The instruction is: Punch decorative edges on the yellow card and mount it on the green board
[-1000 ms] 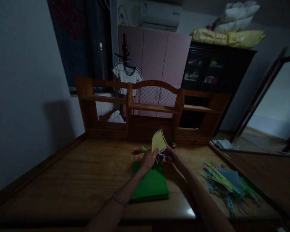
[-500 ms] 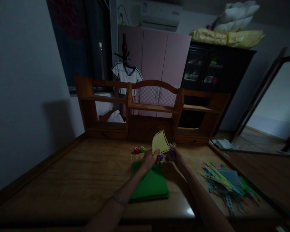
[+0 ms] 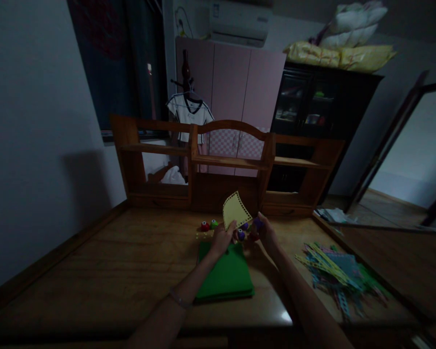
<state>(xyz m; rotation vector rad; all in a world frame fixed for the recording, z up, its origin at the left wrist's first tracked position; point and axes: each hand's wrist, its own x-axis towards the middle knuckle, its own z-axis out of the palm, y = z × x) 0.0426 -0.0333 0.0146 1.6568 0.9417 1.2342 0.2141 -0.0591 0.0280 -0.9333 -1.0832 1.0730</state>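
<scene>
My left hand (image 3: 223, 238) pinches the lower edge of a yellow paper sheet (image 3: 236, 211), which stands up tilted with a row of dark punched holes along its edges. Close by on the right, my right hand (image 3: 267, 235) is closed around a small purple paper punch (image 3: 257, 222), just apart from the sheet's lower right corner. Between the hands another purple punch (image 3: 241, 235) and a red one (image 3: 254, 236) rest on the table. Left of the sheet are a red punch (image 3: 205, 226) and a green punch (image 3: 213, 224). My right fingertips are partly hidden.
A green pad (image 3: 227, 276) lies on the wooden table (image 3: 112, 271) below my hands. Small yellow paper bits (image 3: 199, 236) are scattered near the punches. At the right is a pile of colourful cut paper strips (image 3: 336, 269). A wooden shelf (image 3: 228, 162) stands along the back edge.
The yellow sheet has moved slightly left and up with my left hand. My right hand with the purple punch has drawn away from the sheet's corner, opening a gap.
</scene>
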